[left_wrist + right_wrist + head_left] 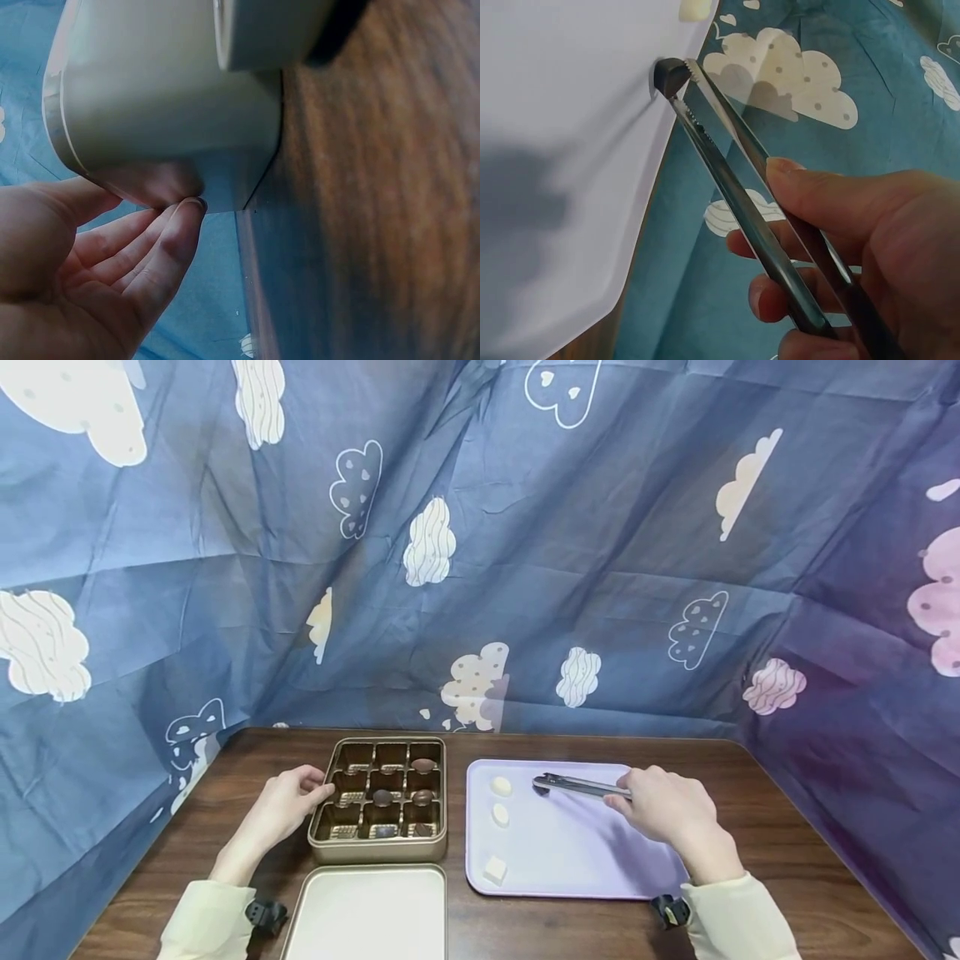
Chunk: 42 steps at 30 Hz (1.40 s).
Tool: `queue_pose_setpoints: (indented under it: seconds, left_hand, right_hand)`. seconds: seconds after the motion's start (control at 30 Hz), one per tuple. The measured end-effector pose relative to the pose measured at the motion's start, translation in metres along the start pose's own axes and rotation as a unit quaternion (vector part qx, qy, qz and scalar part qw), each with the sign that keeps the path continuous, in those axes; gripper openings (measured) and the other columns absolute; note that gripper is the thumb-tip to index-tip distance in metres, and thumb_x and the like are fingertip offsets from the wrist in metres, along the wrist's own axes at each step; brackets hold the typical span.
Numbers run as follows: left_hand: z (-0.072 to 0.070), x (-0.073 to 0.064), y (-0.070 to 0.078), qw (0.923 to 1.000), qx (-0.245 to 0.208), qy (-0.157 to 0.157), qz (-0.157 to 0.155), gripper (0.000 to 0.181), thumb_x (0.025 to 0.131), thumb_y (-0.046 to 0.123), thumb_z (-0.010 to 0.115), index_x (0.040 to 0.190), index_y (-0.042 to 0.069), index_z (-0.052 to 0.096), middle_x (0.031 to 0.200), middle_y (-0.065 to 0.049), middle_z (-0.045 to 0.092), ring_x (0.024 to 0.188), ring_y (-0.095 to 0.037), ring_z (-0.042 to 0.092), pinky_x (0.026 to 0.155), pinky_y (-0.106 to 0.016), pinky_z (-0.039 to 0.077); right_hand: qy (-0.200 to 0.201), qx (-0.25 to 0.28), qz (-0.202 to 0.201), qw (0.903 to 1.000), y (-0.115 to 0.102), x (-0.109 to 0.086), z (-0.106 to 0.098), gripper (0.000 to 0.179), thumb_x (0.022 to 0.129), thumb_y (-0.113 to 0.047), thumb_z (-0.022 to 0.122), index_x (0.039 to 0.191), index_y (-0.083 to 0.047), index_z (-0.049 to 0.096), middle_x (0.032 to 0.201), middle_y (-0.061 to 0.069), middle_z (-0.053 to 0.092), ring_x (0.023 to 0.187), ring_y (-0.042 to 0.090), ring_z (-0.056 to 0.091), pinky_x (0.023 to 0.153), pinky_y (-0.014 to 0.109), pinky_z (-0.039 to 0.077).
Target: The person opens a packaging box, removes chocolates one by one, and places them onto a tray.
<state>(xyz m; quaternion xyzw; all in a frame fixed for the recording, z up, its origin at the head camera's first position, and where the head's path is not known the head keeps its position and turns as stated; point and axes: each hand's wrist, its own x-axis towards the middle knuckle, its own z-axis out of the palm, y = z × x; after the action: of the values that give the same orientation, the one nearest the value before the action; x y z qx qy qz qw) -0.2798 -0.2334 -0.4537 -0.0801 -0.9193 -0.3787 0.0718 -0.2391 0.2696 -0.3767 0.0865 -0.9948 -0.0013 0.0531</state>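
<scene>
My right hand (670,806) grips metal tongs (581,786), thumb on one arm and fingers round the other. Between the serrated tips is a dark chocolate piece (671,76), close to the surface of the lilac tray (570,852); whether it touches the tray I cannot tell. My left hand (281,806) touches the left side of a gold tin (378,853), fingertips against its outer wall (165,120). Inside, a divided gold insert holds several dark and brown chocolates (383,797), and some compartments hold nothing.
Two white oval pieces (500,815) and a white square piece (495,870) lie along the tray's left side. In front of the tin lies a pale, gold-rimmed lid (367,914). A cloud-patterned blue cloth (510,568) hangs behind the wooden table (555,931).
</scene>
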Motion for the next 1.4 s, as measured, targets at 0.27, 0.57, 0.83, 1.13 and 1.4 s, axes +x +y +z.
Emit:
queue_pose_setpoints:
  seconds: [0.27,0.57,0.83,1.13,1.4]
  left_hand:
    - [0.0,0.0,-0.002,0.9999,0.01,0.002,-0.002,0.024,0.093,0.017,0.067,0.101,-0.005,0.064,0.085,-0.008,0.069,0.07,-0.016,0.065,0.064,-0.034,0.052]
    - [0.003,-0.001,-0.003,1.0,0.002,0.005,-0.008,0.022,0.092,0.016,0.068,0.101,-0.004,0.064,0.085,-0.007,0.069,0.069,-0.015,0.064,0.064,-0.033,0.052]
    - [0.004,-0.004,-0.006,0.9998,-0.007,0.009,-0.015,0.021,0.091,0.014,0.068,0.101,-0.004,0.064,0.085,-0.008,0.069,0.069,-0.016,0.065,0.063,-0.032,0.053]
    - [0.008,-0.006,-0.005,0.9998,-0.014,0.011,-0.011,0.021,0.091,0.013,0.068,0.102,-0.004,0.065,0.087,-0.007,0.069,0.07,-0.014,0.066,0.063,-0.028,0.053]
    - [0.005,-0.003,-0.001,0.9998,-0.01,0.015,-0.008,0.02,0.09,0.013,0.069,0.101,-0.004,0.065,0.085,-0.005,0.068,0.07,-0.014,0.065,0.063,-0.028,0.053]
  right_hand:
    - [0.025,-0.012,0.0,0.9996,-0.009,-0.001,0.004,0.025,0.085,-0.042,0.071,0.086,-0.017,0.069,0.079,0.009,0.067,0.068,0.033,0.065,0.049,0.052,0.046]
    - [0.022,0.008,0.021,0.9995,-0.01,-0.009,0.006,0.04,0.085,-0.048,0.07,0.103,-0.013,0.069,0.091,0.016,0.068,0.077,0.039,0.066,0.053,0.053,0.047]
    - [0.011,0.062,0.05,0.9967,-0.014,-0.01,0.004,0.053,0.086,-0.056,0.065,0.119,-0.015,0.068,0.1,0.017,0.069,0.084,0.041,0.066,0.057,0.056,0.047]
    - [0.005,0.119,0.067,0.9907,-0.018,-0.01,0.013,0.056,0.087,-0.061,0.061,0.123,-0.018,0.067,0.1,0.006,0.07,0.083,0.029,0.067,0.054,0.05,0.046]
    - [0.02,0.112,0.049,0.9923,-0.027,-0.007,0.015,0.054,0.087,-0.063,0.059,0.121,-0.022,0.069,0.11,0.008,0.069,0.087,0.033,0.066,0.055,0.052,0.047]
